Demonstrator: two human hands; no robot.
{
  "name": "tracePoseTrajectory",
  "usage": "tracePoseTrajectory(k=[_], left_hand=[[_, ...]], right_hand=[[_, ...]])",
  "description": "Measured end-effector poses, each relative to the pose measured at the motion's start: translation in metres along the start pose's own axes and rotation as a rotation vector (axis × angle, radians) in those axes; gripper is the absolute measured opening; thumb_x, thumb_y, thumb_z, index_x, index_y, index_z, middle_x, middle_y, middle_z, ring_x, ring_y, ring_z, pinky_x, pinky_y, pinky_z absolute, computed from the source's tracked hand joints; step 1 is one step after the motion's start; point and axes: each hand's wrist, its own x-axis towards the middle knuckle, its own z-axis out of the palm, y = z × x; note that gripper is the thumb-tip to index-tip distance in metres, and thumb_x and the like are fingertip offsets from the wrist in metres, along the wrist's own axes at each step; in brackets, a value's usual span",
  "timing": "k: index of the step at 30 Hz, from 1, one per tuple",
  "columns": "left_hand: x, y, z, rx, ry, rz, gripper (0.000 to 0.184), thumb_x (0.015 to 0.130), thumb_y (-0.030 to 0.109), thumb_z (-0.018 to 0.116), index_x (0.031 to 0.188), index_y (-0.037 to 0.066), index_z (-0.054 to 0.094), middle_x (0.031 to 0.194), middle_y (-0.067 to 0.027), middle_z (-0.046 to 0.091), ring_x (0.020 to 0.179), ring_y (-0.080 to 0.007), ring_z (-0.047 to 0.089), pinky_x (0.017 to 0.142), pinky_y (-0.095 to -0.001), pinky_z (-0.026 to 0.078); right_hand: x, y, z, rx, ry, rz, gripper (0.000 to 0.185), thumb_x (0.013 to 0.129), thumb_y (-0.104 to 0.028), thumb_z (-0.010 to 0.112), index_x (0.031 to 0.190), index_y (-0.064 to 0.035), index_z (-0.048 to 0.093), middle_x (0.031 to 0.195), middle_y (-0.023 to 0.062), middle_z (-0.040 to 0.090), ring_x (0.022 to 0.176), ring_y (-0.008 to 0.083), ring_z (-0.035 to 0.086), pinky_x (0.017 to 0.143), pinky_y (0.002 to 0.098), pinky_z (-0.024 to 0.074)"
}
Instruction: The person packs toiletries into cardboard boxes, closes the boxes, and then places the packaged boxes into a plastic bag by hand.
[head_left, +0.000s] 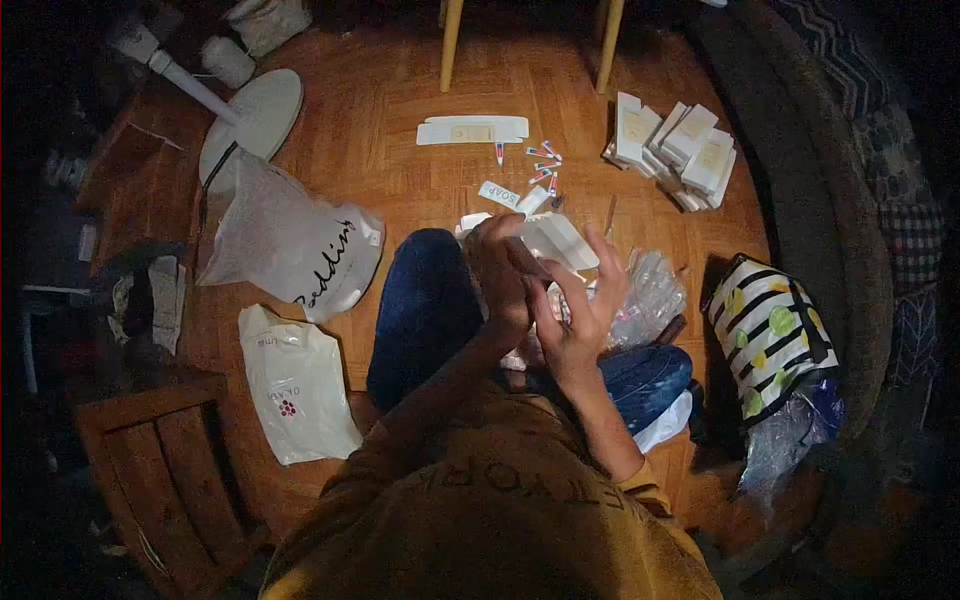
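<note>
A small white carton point(562, 242) is held up above my lap between both hands. My left hand point(500, 265) is closed on its left side, fingers bent and partly in shadow. My right hand point(585, 310) grips its right and near edges, with the thumb toward the other hand. Just beyond, on the floor, lie a white packet marked SOAP point(498, 193) and several small toothpaste tubes point(545, 165) with red and blue ends. Farther off rests a flat white box point(440, 132). Clear plastic packets point(650, 300) are partly hidden behind my right hand.
A pile of white boxes point(690, 150) stands at the far right. Striped bag point(770, 335) lies to the right, near a dark sofa. On the left are a "bedding" bag point(335, 265), a cream plastic bag point(300, 390) and a white round stand base point(270, 110). Wooden legs point(450, 45) rise at the back.
</note>
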Motion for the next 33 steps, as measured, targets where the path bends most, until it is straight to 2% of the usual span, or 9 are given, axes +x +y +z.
tracePoseTrajectory(k=[6,11,13,16,21,25,28,30,33], left_hand=[[-0.017,0.004,0.011,0.129,-0.122,-0.168,0.057,0.062,0.015,0.071,0.112,0.005,0.045,0.102,-0.0142,0.05,0.095,-0.0317,0.047,0.084,-0.0425,0.035],[-0.019,0.023,-0.005,-0.255,-0.464,-0.315,0.072,0.072,0.017,0.069,0.132,0.003,0.031,0.125,-0.0209,0.044,0.114,-0.0355,0.042,0.095,-0.0415,0.033],[-0.026,0.019,-0.009,-0.307,-0.575,-0.428,0.067,0.078,0.02,0.063,0.134,0.004,0.029,0.131,-0.0213,0.039,0.117,-0.0342,0.042,0.095,-0.0381,0.035],[-0.042,0.014,-0.011,-0.305,-0.599,-0.535,0.056,0.085,0.019,0.055,0.133,0.003,0.031,0.125,-0.0151,0.045,0.108,-0.018,0.048,0.092,-0.0301,0.037],[-0.053,0.01,-0.021,-0.445,-0.525,-0.75,0.029,0.087,0.022,0.053,0.111,0.004,0.05,0.086,-0.0078,0.06,0.078,-0.0131,0.055,0.072,-0.0279,0.043],[-0.044,0.007,-0.024,-0.334,-0.6,-0.826,0.019,0.086,0.021,0.054,0.096,0.005,0.055,0.082,-0.0069,0.06,0.075,-0.0132,0.055,0.069,-0.0278,0.044],[-0.034,-0.011,-0.029,-0.123,-0.638,-0.438,0.017,0.085,0.021,0.055,0.091,0.005,0.058,0.08,-0.0072,0.061,0.074,-0.0135,0.056,0.068,-0.028,0.044],[-0.014,-0.002,-0.038,-0.192,-0.748,-1.047,0.017,0.083,0.02,0.058,0.088,0.003,0.06,0.083,-0.0067,0.061,0.074,-0.0144,0.056,0.067,-0.0274,0.044],[-0.016,-0.012,-0.047,-0.281,-0.677,-0.935,0.019,0.08,0.018,0.062,0.091,0.003,0.061,0.086,-0.006,0.062,0.075,-0.0137,0.058,0.067,-0.0254,0.045]], right_hand=[[0.0,0.015,-0.001,0.228,0.058,0.081,0.035,0.07,0.002,0.07,0.103,0.0019,0.057,0.099,0.0143,0.06,0.085,0.0253,0.06,0.073,0.0316,0.0482],[-0.003,0.047,-0.006,0.626,0.233,0.533,0.033,0.075,0.001,0.066,0.106,0.0041,0.056,0.097,0.0123,0.061,0.079,0.0111,0.058,0.067,0.023,0.0482],[-0.006,0.053,-0.014,0.732,0.02,0.79,0.03,0.077,-0.001,0.065,0.105,0.0056,0.056,0.093,0.0119,0.061,0.081,0.0087,0.057,0.064,0.0205,0.0466],[-0.02,0.054,-0.014,0.681,-0.003,0.795,0.019,0.08,-0.006,0.064,0.097,0.001,0.062,0.085,0.0035,0.059,0.073,0.0039,0.051,0.059,0.0174,0.0397],[-0.069,0.062,-0.003,0.547,-0.142,0.797,0.014,0.083,-0.012,0.061,0.09,-0.0001,0.065,0.081,0.0003,0.057,0.072,0.0063,0.047,0.061,0.0202,0.0375],[-0.066,0.058,0.002,0.566,-0.111,0.693,0.02,0.087,-0.015,0.055,0.088,0.0019,0.064,0.085,0.0054,0.06,0.077,0.0121,0.051,0.07,0.0241,0.0393],[-0.061,0.058,0.006,0.724,-0.145,0.87,0.02,0.088,-0.014,0.054,0.088,0.0019,0.065,0.087,0.0038,0.06,0.073,0.0092,0.05,0.068,0.0223,0.0391],[-0.058,0.062,0.011,1.077,-0.175,1.177,0.017,0.085,-0.011,0.057,0.096,0.0005,0.064,0.089,0.0039,0.061,0.07,0.0047,0.05,0.061,0.0182,0.039],[-0.056,0.061,0.018,1.229,-0.077,1.133,0.024,0.082,-0.009,0.061,0.105,-0.0007,0.061,0.091,0.0041,0.062,0.07,0.0041,0.052,0.056,0.0172,0.04]])
